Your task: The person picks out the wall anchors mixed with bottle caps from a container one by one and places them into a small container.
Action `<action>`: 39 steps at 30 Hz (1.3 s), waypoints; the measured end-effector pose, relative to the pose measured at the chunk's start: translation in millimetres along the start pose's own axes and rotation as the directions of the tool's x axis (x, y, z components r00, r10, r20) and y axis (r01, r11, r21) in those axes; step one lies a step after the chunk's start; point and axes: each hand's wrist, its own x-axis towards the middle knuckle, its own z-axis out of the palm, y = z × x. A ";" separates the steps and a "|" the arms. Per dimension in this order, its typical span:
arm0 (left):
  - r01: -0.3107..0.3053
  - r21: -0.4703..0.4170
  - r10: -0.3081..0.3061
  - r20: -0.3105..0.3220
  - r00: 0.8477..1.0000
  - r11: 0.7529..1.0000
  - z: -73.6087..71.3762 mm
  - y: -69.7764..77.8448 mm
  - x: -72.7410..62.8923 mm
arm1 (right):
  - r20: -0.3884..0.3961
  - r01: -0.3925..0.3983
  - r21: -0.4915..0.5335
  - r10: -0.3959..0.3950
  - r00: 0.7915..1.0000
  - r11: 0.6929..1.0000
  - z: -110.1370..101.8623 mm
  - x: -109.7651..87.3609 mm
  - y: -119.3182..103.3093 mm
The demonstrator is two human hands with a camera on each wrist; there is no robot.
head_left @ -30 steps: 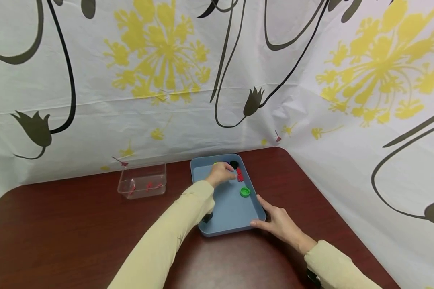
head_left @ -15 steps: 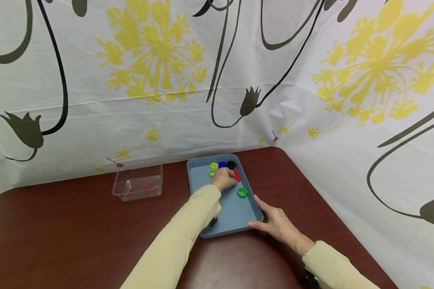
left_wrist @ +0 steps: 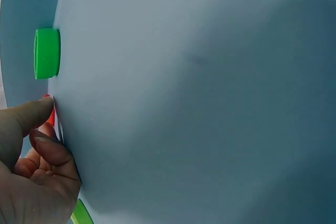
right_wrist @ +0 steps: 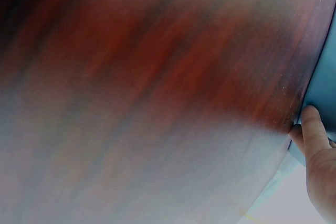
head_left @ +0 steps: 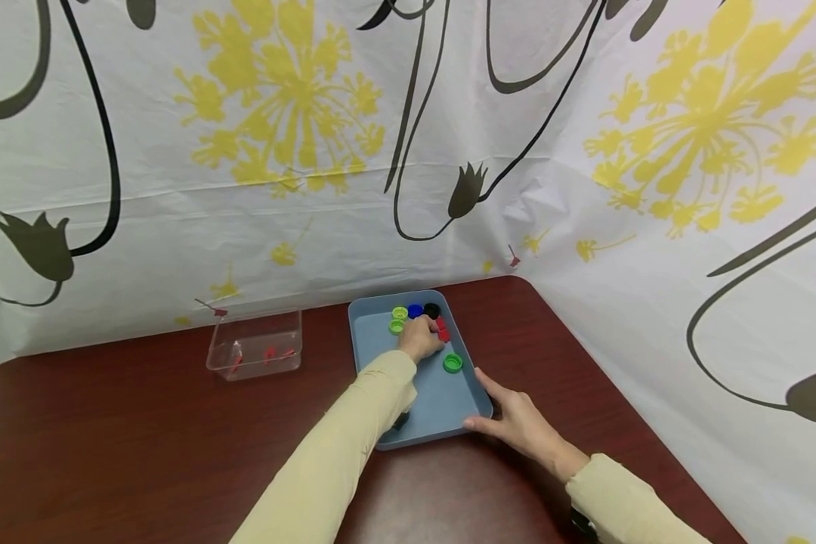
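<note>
A blue-grey tray (head_left: 435, 412) lies on the table. My left hand (head_left: 419, 338) reaches into it, by the small red pieces (head_left: 443, 329) along its right wall. In the left wrist view, the thumb and fingers of my left hand (left_wrist: 39, 145) close about a small red piece (left_wrist: 51, 116), mostly hidden by them. A green bottle cap (head_left: 452, 363) sits nearer to me; the same green cap (left_wrist: 47, 53) stands beyond the thumb. My right hand (head_left: 527, 427) grips the tray's near right corner, thumb on the near rim and fingers along the right side.
At the tray's far end are two yellow-green caps (head_left: 399, 313), a blue cap (head_left: 415, 310) and a black cap (head_left: 431, 310). A clear plastic box (head_left: 255, 355) with several red pieces stands left of the tray. A patterned white sheet (head_left: 340, 257) hangs behind the table.
My left hand has moved slightly right and toward me, from the caps at the far end to the red pieces. The far caps have come into sight. My right hand keeps its grip.
</note>
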 end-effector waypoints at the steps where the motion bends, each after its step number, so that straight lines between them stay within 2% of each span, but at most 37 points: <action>1: 0.001 0.005 -0.001 0.000 1.000 1.000 0.2 -0.3 -0.1 | -0.001 0.000 -0.001 0.000 1.000 1.000 0.2 0.0 -0.2; 17: -0.042 0.068 0.045 -0.041 0.998 0.997 7.0 -3.8 3.7 | -0.015 0.001 -0.033 -0.002 1.000 0.999 0.3 -0.1 0.0; 24: -0.060 0.049 0.062 -0.045 0.997 0.997 7.5 -6.2 3.2 | 0.005 -0.012 -0.009 0.012 1.000 1.000 0.1 0.5 -0.7; 33: -0.061 -0.083 0.062 0.011 0.998 0.995 -4.3 -6.5 -6.7 | 0.008 -0.015 -0.015 0.015 1.000 1.000 0.9 -0.1 -0.5; 39: -0.046 -0.227 0.064 0.072 0.995 0.973 -17.4 -1.4 -15.4 | -0.001 -0.015 -0.035 0.015 1.000 0.999 0.7 0.7 0.9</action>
